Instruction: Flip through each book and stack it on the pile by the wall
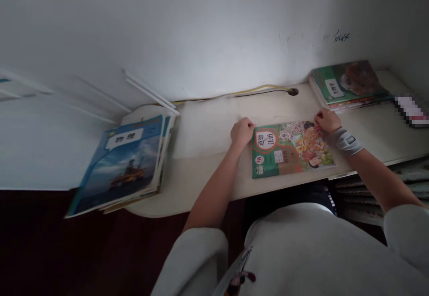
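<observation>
A thin green textbook [291, 150] with a colourful illustrated cover lies on the desk in front of me, turned sideways to my view. Its upper left corner is at the closed fingers of my left hand [241, 131]. My right hand [328, 120], with a grey band on the wrist, pinches the far edge near the upper right corner. Left of the textbook, a pale, see-through sheet [204, 128] appears to lie flat on the desk.
A stack of books topped by a blue textbook [124, 166] overhangs the desk's left end. Another stack, topped by a green textbook [351, 81], sits at the back right near a blurred-out phone-like object [412, 110]. Cables [261, 88] run along the wall into a desk hole [293, 91].
</observation>
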`<state>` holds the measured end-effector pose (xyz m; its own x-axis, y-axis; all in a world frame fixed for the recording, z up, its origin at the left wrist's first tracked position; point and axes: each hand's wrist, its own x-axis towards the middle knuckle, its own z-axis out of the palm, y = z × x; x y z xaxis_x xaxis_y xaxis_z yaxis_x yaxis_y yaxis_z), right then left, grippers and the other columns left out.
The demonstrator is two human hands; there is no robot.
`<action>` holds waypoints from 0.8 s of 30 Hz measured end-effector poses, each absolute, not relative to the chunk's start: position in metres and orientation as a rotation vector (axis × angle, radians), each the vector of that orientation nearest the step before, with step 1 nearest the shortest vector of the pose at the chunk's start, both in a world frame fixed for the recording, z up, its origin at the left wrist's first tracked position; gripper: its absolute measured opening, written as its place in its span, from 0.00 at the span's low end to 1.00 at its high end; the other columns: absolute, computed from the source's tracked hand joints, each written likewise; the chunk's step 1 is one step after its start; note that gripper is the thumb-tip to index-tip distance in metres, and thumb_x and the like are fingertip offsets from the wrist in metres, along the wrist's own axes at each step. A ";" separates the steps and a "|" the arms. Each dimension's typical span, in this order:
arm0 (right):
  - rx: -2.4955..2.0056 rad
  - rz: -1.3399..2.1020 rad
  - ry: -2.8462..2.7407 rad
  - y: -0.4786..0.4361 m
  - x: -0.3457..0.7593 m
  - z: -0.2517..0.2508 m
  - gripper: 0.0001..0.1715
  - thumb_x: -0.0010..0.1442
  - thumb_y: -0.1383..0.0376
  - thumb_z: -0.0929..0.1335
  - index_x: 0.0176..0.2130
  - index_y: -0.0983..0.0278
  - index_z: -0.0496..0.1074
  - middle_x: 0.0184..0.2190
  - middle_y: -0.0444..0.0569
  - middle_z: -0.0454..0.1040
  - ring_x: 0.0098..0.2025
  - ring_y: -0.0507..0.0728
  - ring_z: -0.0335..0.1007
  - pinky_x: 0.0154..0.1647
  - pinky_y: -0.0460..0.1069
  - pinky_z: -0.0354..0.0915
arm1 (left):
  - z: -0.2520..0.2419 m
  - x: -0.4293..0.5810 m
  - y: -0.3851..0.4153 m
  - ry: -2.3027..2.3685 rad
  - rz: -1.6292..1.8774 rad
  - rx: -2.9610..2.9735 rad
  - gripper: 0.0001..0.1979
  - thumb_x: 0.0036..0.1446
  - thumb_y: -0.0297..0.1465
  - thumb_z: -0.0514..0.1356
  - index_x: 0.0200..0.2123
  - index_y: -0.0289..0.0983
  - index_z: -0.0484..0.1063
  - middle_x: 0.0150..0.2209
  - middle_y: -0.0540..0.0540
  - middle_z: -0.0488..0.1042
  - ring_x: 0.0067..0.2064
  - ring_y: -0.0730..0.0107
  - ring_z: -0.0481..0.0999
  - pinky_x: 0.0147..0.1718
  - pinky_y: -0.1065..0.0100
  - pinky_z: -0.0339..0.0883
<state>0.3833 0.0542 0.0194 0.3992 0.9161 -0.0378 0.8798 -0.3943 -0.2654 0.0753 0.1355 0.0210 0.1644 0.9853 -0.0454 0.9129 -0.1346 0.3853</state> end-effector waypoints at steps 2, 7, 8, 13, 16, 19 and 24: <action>-2.475 0.145 -1.590 0.053 0.374 0.018 0.14 0.61 0.64 0.61 0.43 0.65 0.72 0.42 0.57 0.76 0.41 0.60 0.72 0.37 0.50 0.62 | 0.021 0.077 0.132 1.842 0.324 2.155 0.07 0.58 0.32 0.54 0.34 0.39 0.72 0.40 0.44 0.78 0.42 0.61 0.75 0.37 0.65 0.62; -2.426 -0.075 -1.665 0.051 0.362 0.011 0.17 0.65 0.65 0.55 0.47 0.68 0.67 0.44 0.62 0.73 0.41 0.61 0.72 0.35 0.50 0.61 | 0.019 0.081 0.125 1.845 0.381 2.261 0.07 0.60 0.29 0.51 0.35 0.40 0.69 0.40 0.43 0.77 0.42 0.62 0.75 0.36 0.66 0.62; -2.426 -0.080 -1.671 0.051 0.362 0.010 0.17 0.66 0.65 0.55 0.47 0.68 0.67 0.43 0.61 0.74 0.41 0.61 0.72 0.34 0.50 0.61 | 0.018 0.082 0.124 1.845 0.373 2.262 0.07 0.60 0.28 0.50 0.36 0.40 0.69 0.40 0.43 0.77 0.42 0.62 0.75 0.36 0.66 0.62; -2.453 -0.105 -1.724 0.058 0.360 0.007 0.16 0.66 0.66 0.55 0.48 0.69 0.65 0.42 0.62 0.73 0.40 0.61 0.72 0.35 0.50 0.61 | 0.018 0.080 0.122 1.867 0.303 2.286 0.09 0.61 0.29 0.49 0.41 0.39 0.67 0.40 0.40 0.76 0.42 0.59 0.76 0.35 0.64 0.62; -2.460 -0.089 -1.745 0.065 0.354 0.008 0.15 0.66 0.67 0.55 0.48 0.70 0.64 0.42 0.63 0.73 0.41 0.62 0.72 0.37 0.51 0.62 | 0.019 0.078 0.119 1.882 0.291 2.300 0.10 0.61 0.27 0.48 0.43 0.37 0.66 0.40 0.38 0.76 0.42 0.57 0.76 0.35 0.63 0.63; -2.459 -0.068 -1.733 0.068 0.351 0.009 0.15 0.66 0.67 0.56 0.48 0.70 0.63 0.41 0.63 0.73 0.40 0.62 0.72 0.37 0.51 0.62 | 0.018 0.078 0.117 1.911 0.312 2.263 0.10 0.61 0.27 0.48 0.44 0.37 0.66 0.40 0.37 0.76 0.42 0.57 0.76 0.36 0.63 0.63; -2.388 -0.023 -1.643 0.065 0.355 0.009 0.13 0.65 0.66 0.58 0.46 0.68 0.65 0.39 0.60 0.73 0.39 0.61 0.72 0.37 0.51 0.63 | 0.014 0.074 0.117 1.898 0.513 2.135 0.05 0.60 0.27 0.51 0.38 0.39 0.66 0.38 0.41 0.75 0.42 0.60 0.75 0.38 0.65 0.63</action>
<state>0.3550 0.0649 0.0089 0.3667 0.9183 0.1491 0.9221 -0.3375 -0.1892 0.0741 0.1167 0.0136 0.0955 0.9902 0.1016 0.9065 -0.1287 0.4020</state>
